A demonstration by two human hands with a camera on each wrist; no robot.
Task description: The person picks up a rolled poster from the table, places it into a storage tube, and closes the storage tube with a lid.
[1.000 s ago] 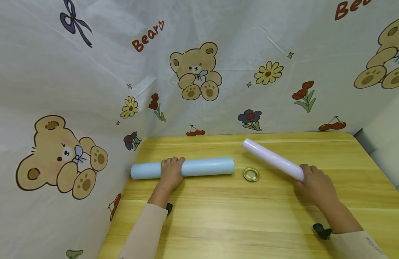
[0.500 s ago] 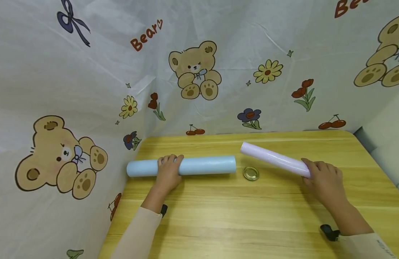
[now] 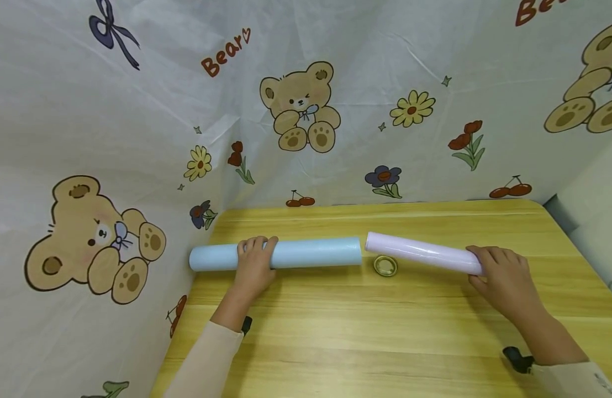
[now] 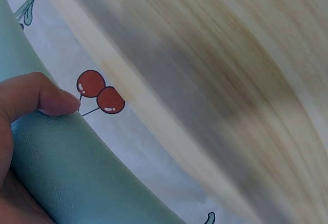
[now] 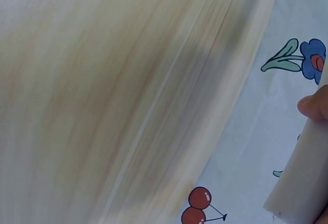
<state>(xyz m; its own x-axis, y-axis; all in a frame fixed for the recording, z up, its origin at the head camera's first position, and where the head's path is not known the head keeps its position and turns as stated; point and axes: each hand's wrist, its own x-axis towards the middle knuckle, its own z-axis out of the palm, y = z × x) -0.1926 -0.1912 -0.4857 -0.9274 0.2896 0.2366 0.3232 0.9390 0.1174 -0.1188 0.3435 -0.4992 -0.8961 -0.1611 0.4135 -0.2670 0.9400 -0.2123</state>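
I see my left hand (image 3: 253, 265) curled over the blue roll (image 3: 306, 253) lying on the wooden surface (image 3: 365, 331). My right hand (image 3: 505, 276) grips one end of the lilac roll (image 3: 415, 252), its far end raised just above the gold ring (image 3: 385, 266), near the blue roll's end.

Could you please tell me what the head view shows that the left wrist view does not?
Only the head view shows the right hand gripping the lilac roll, the gold ring lying under that roll's free end, and the whole blue roll end to end. Only the left wrist view shows a fingertip on the roll up close. Both show the left hand curled over the blue roll, the wooden table and the cherry-printed cloth.
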